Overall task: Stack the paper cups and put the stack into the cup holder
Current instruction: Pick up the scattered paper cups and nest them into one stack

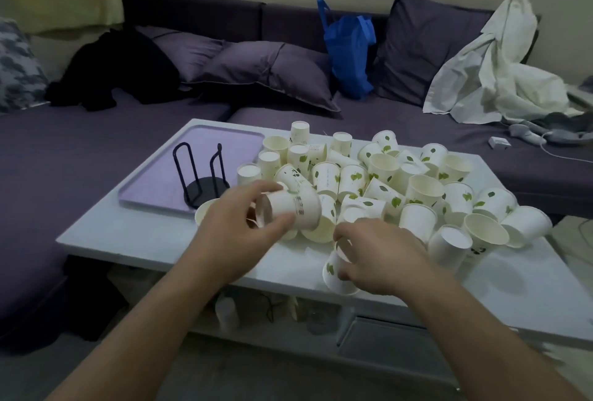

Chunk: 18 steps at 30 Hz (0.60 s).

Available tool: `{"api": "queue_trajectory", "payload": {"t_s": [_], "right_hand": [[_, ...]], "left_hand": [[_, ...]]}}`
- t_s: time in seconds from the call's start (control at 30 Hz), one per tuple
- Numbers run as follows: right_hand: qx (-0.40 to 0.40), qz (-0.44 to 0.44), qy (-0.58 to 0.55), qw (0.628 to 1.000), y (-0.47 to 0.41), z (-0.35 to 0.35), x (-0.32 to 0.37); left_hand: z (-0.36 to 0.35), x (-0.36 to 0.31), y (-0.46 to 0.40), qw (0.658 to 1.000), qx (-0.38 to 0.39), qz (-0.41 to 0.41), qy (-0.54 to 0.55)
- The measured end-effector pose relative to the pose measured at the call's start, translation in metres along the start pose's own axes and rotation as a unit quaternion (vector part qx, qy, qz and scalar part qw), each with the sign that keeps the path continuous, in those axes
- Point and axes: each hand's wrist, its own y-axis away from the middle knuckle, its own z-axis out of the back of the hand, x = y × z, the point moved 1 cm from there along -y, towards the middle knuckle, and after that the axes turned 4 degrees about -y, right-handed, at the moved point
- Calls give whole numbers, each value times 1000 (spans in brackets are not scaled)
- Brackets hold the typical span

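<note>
Both hands grip cups — left (239, 224), right (382, 256) — wire cup holder (200, 176) empty on tray (154, 195)

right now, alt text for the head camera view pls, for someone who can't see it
A person's left hand holds a paper cup on its side while the right hand grips another, above a white table heaped with loose paper cups. A black wire cup holder stands empty on a purple tray, a purple sofa behind.

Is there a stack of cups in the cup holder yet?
No, the black wire cup holder stands empty on the purple tray, while each hand holds a cup out over the table.
</note>
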Motion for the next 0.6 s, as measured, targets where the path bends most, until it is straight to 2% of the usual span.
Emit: {"api": "queue_trajectory", "payload": {"t_s": [0.1, 0.17, 0.23, 0.27, 0.3, 0.33, 0.4, 0.47, 0.53, 0.6], "right_hand": [[7, 4, -18, 1000, -1, 5, 1], [10, -3, -101, 995, -3, 14, -5], [4, -4, -232, 973, -6, 22, -10], [-3, -8, -323, 946, -9, 24, -11], [0, -12, -431, 902, -13, 24, -9], [14, -10, -541, 841, -17, 22, -7], [57, 2, -710, 702, -27, 18, 2], [86, 14, -789, 608, -35, 15, 15], [98, 20, -821, 562, -42, 13, 32], [96, 37, -835, 541, -51, 10, 48]], "left_hand": [[24, 6, -2, 978, -26, 79, 193], [38, 16, -3, 930, -29, 125, 343], [49, 25, -2, 866, -29, 151, 477], [53, 30, 0, 831, -28, 158, 532], [57, 33, 1, 805, -25, 157, 572], [61, 37, 2, 793, -17, 149, 591], [67, 44, 3, 800, 11, 113, 589], [72, 51, 3, 819, 32, 89, 565], [76, 55, 3, 844, 43, 84, 528], [78, 59, 2, 869, 41, 85, 485]]}}
